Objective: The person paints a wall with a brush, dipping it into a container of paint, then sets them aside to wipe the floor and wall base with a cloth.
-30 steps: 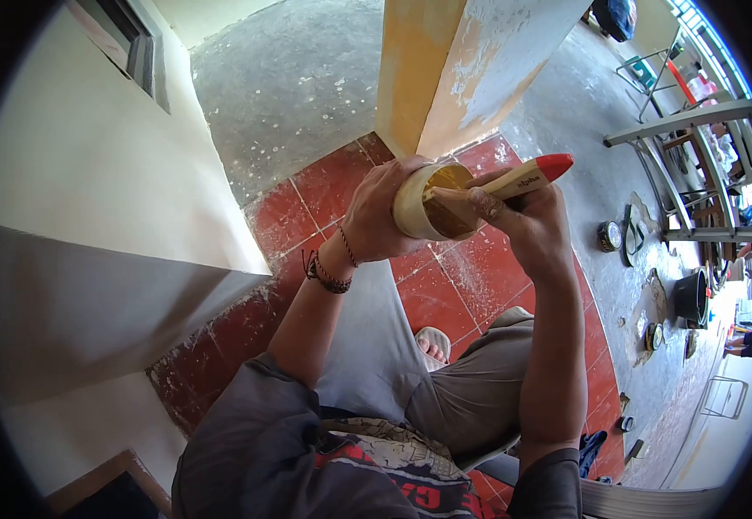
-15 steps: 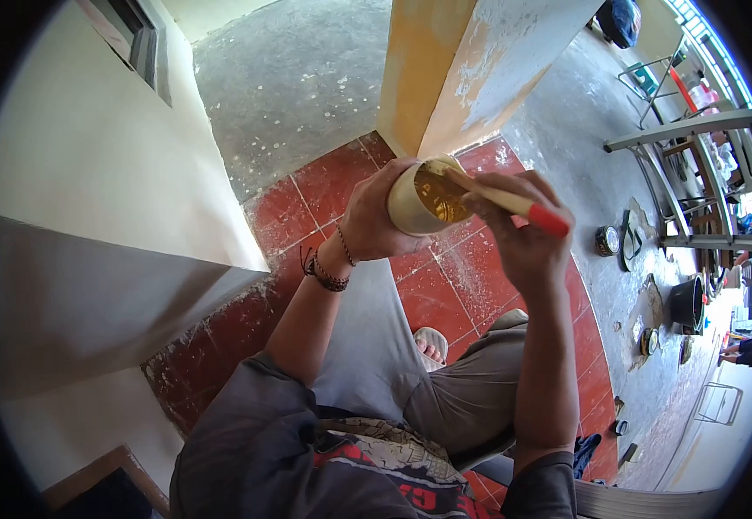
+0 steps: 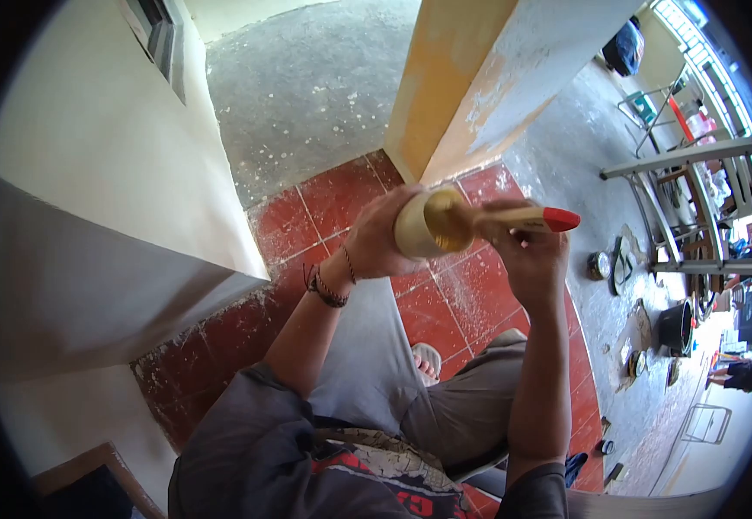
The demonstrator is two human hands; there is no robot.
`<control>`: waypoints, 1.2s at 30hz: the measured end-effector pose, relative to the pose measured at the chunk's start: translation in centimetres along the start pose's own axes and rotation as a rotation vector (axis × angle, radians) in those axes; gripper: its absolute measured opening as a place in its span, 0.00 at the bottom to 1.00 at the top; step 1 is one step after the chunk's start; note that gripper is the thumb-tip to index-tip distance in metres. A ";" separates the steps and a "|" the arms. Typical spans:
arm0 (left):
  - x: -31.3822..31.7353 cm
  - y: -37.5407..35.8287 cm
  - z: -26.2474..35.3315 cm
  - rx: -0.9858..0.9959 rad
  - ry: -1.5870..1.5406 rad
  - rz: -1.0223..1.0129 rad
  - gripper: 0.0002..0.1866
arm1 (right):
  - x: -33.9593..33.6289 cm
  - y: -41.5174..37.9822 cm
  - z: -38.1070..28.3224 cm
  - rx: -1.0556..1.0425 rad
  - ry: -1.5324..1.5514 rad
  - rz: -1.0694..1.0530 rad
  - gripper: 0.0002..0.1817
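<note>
My left hand (image 3: 377,233) is wrapped round a cream-coloured cup (image 3: 412,227), which is tilted with its mouth toward the right. Yellowish paint shows inside the cup. My right hand (image 3: 527,251) grips a paintbrush (image 3: 523,218) by its wooden handle, whose end is red. The brush head reaches into the cup's mouth; its bristles are blurred and partly hidden. Both hands are in front of me, above my knees and the red tiles.
A pillar (image 3: 471,86) with peeling, patchy paint rises just ahead. A pale wall (image 3: 116,147) stands at left. Red floor tiles (image 3: 285,221) are spattered white. To the right are a metal-framed bench (image 3: 678,160), a black bucket (image 3: 675,327), a sandal (image 3: 623,264) and a distant person (image 3: 739,374).
The brush handle has swung to nearly level, its red end moving up and right. The cup has shifted slightly down, and my view has turned a little.
</note>
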State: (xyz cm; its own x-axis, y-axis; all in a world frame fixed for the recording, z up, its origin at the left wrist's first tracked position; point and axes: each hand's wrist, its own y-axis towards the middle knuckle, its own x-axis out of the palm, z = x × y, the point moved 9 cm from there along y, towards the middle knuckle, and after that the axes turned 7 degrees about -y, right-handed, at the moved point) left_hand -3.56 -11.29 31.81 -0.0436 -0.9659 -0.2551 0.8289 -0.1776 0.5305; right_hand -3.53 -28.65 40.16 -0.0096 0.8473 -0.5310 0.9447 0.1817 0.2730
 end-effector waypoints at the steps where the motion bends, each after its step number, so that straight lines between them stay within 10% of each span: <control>1: -0.1 -0.1 -0.1 0.013 0.006 0.015 0.45 | -0.3 0.1 0.2 -0.020 -0.003 -0.003 0.10; 14: -3.2 -0.9 -4.8 -0.015 0.061 0.150 0.46 | -0.7 0.2 10.6 0.538 0.723 0.290 0.11; 23: -11.5 -8.2 -19.3 -0.295 0.135 0.801 0.49 | 6.5 -1.1 14.4 0.914 1.215 0.329 0.14; 28: -16.4 -8.8 -25.8 -0.471 0.347 1.050 0.50 | 11.4 -0.4 16.0 0.931 1.414 0.085 0.17; 36: -20.8 -8.5 -31.8 -0.585 0.499 1.100 0.53 | 10.0 -0.2 19.6 0.898 1.348 0.261 0.16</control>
State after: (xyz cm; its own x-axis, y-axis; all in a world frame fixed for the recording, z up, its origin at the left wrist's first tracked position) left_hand 8.03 16.27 6.90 0.8973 -0.3602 -0.2551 0.4224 0.8684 0.2598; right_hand 2.56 -29.97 19.05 0.3643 0.6909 0.6245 0.8379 0.0495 -0.5435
